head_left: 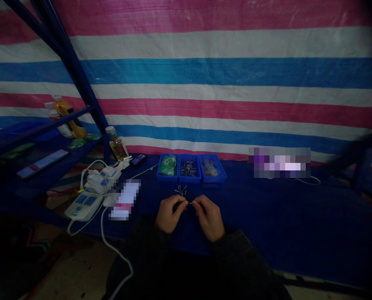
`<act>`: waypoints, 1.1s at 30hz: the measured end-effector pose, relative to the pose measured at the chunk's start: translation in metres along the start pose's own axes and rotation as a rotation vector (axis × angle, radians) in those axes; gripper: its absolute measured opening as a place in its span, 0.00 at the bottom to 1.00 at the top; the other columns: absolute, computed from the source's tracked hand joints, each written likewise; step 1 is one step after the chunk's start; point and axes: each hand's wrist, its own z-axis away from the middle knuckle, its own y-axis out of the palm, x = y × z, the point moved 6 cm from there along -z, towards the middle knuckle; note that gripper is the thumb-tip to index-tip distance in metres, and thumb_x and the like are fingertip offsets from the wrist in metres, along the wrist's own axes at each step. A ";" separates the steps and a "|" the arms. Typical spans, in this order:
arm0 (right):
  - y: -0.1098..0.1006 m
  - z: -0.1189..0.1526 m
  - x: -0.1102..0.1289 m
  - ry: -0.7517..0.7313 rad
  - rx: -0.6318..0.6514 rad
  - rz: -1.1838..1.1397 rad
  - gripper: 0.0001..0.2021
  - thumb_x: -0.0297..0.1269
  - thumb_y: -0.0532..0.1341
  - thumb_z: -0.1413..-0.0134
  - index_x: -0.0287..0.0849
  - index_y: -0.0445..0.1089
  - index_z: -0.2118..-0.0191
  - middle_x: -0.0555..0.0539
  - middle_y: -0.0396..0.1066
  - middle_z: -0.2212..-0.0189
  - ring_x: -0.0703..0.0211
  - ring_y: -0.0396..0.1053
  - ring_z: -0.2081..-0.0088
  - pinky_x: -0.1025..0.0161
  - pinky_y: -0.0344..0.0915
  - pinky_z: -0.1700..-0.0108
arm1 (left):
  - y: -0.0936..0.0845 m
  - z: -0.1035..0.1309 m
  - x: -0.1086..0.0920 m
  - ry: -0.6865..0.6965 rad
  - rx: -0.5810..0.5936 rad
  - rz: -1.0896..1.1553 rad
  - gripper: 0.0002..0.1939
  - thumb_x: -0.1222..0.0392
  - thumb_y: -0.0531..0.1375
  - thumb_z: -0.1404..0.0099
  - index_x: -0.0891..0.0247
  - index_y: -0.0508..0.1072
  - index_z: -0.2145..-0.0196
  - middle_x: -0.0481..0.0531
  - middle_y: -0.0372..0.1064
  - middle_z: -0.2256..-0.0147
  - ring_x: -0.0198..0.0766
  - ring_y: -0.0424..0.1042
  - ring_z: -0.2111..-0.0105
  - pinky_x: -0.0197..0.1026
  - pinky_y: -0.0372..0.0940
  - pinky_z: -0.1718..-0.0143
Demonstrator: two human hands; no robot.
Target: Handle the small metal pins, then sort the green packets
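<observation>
My left hand (170, 212) and my right hand (210, 216) face each other above the blue table. Each is closed in a pinch, and a small thin metal piece (190, 203) spans the short gap between their fingertips. Just beyond the fingers lies a loose group of metal pins (181, 190). Behind them stand three blue bins side by side: the left bin (168, 179) holds green bagged items, the middle bin (190, 179) holds dark metal pins, and the right bin (215, 179) holds small parts in clear plastic.
A power strip (84, 206) with white cables, a blurred phone (125, 200) and a bottle (118, 146) are on the left. A blue metal frame (82, 79) rises there. A pixelated object (279, 162) lies at the back right before a striped sheet (204, 71).
</observation>
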 end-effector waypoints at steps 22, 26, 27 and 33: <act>0.001 0.001 -0.004 0.019 -0.018 -0.021 0.09 0.37 0.53 0.30 0.45 0.68 0.62 0.48 0.73 0.69 0.57 0.72 0.69 0.63 0.64 0.68 | -0.001 0.000 -0.003 0.004 -0.004 0.004 0.11 0.58 0.58 0.28 0.62 0.76 0.68 0.50 0.75 0.71 0.38 0.74 0.69 0.37 0.65 0.63; -0.001 0.001 -0.007 0.045 -0.040 0.008 0.12 0.39 0.53 0.30 0.45 0.68 0.65 0.49 0.70 0.73 0.58 0.69 0.72 0.63 0.62 0.69 | -0.001 0.000 -0.003 0.003 -0.003 -0.010 0.11 0.59 0.58 0.28 0.62 0.76 0.67 0.50 0.75 0.71 0.38 0.74 0.69 0.38 0.65 0.63; -0.001 0.001 -0.007 0.051 -0.049 0.016 0.13 0.40 0.53 0.29 0.45 0.68 0.66 0.50 0.70 0.74 0.58 0.68 0.73 0.63 0.61 0.70 | -0.001 0.000 -0.002 0.003 -0.003 -0.012 0.11 0.58 0.58 0.28 0.62 0.76 0.67 0.50 0.75 0.71 0.38 0.74 0.69 0.38 0.65 0.63; -0.006 0.000 -0.005 0.055 -0.092 0.056 0.17 0.42 0.54 0.30 0.45 0.66 0.72 0.52 0.66 0.78 0.60 0.65 0.75 0.64 0.60 0.71 | 0.000 0.000 -0.002 0.011 -0.011 -0.011 0.12 0.57 0.58 0.28 0.62 0.75 0.68 0.50 0.75 0.72 0.38 0.75 0.69 0.37 0.65 0.64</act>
